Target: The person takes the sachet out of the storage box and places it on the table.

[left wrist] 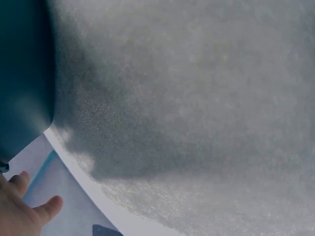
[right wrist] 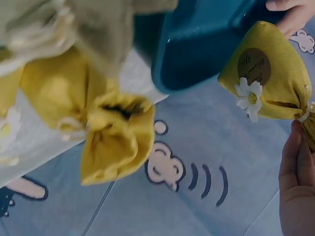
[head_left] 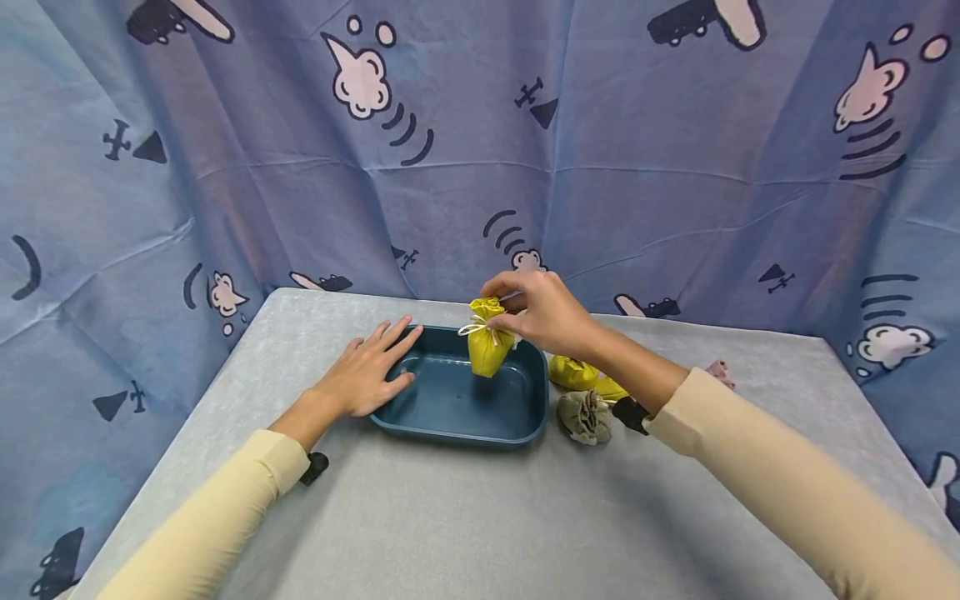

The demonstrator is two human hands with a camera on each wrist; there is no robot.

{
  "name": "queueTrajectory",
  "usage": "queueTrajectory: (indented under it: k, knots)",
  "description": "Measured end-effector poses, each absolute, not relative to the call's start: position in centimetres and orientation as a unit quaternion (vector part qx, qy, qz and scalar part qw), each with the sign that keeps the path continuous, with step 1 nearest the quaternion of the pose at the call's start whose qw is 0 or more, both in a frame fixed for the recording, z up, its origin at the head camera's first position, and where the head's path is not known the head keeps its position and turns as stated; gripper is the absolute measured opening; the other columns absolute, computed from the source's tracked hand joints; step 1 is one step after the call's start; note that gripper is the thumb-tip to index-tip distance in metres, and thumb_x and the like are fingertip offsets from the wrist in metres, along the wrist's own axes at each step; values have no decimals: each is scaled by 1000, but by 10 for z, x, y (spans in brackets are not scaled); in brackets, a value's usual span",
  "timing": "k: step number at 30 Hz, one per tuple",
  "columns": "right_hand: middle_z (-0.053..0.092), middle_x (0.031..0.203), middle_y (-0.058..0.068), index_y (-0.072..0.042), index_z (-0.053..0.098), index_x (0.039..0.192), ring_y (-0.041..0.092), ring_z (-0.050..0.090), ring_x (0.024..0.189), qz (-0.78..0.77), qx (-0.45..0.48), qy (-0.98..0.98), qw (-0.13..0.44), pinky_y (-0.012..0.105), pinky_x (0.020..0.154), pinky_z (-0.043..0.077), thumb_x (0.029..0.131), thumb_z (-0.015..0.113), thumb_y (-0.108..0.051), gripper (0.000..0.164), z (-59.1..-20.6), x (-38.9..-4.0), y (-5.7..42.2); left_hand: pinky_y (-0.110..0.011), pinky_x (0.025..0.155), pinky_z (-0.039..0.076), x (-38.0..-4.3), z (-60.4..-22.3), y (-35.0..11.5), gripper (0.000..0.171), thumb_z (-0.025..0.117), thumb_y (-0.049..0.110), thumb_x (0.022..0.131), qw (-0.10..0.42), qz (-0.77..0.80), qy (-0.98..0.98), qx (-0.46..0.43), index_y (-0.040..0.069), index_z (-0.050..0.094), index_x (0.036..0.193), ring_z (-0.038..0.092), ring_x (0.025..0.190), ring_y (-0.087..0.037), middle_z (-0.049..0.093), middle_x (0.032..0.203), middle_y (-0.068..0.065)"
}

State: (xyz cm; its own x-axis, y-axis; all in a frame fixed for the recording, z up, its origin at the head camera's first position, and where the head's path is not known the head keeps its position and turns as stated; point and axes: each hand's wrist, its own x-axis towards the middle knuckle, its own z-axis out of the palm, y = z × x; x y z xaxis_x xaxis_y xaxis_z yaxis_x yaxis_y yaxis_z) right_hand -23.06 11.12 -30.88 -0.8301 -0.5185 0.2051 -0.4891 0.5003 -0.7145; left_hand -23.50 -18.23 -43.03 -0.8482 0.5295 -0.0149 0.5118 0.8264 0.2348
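A small yellow drawstring pouch (head_left: 489, 353) with a white cord hangs over a dark teal plastic bin (head_left: 457, 430). My right hand (head_left: 546, 312) pinches the pouch at its tied neck. In the right wrist view the pouch (right wrist: 278, 64) shows a white flower and a round brown label. My left hand (head_left: 369, 372) rests on the bin's left rim, fingers spread and fairly straight. In the left wrist view, part of the left hand (left wrist: 24, 209) appears at the lower left corner, near the bin (left wrist: 24, 73).
Right of the bin lie a grey-beige pouch (head_left: 585, 417) and yellow pouches (head_left: 573, 372), partly behind my right forearm. A pinkish cloth item (head_left: 721, 373) sits beyond that forearm. The grey-white table (head_left: 420, 525) ends at a blue patterned curtain (head_left: 465, 167).
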Motion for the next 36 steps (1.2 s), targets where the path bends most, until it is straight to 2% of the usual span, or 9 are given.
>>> queueTrajectory:
  k: [14,24,31,36]
  knots:
    - [66,122,16,1,67,121,30,70,102,-380,-266,885,-39,37,84,57,84,77,2,39,-287,-234,157,-68,109,24,-233,-433,-184,72,49,44,102,33,116,953,279,26,14,162,13,151,-36,5,168,0]
    - [69,116,18,3,67,117,32,71,98,-351,-228,903,-92,42,83,57,85,75,3,33,-286,-237,195,-69,109,23,-233,-432,-182,72,50,43,102,30,118,952,279,25,15,162,13,151,-37,7,168,-1]
    - [69,114,19,3,66,119,33,71,98,-331,-192,917,-113,38,81,57,87,73,2,33,-290,-237,221,-69,109,23,-233,-432,-182,72,49,44,102,31,118,952,280,25,14,162,13,151,-36,5,168,1]
    - [69,113,21,2,66,119,35,70,97,-334,-177,918,-119,26,77,56,87,73,2,33,-294,-237,236,-70,109,22,-233,-433,-183,72,50,44,102,29,116,952,280,25,14,162,13,151,-37,5,168,0]
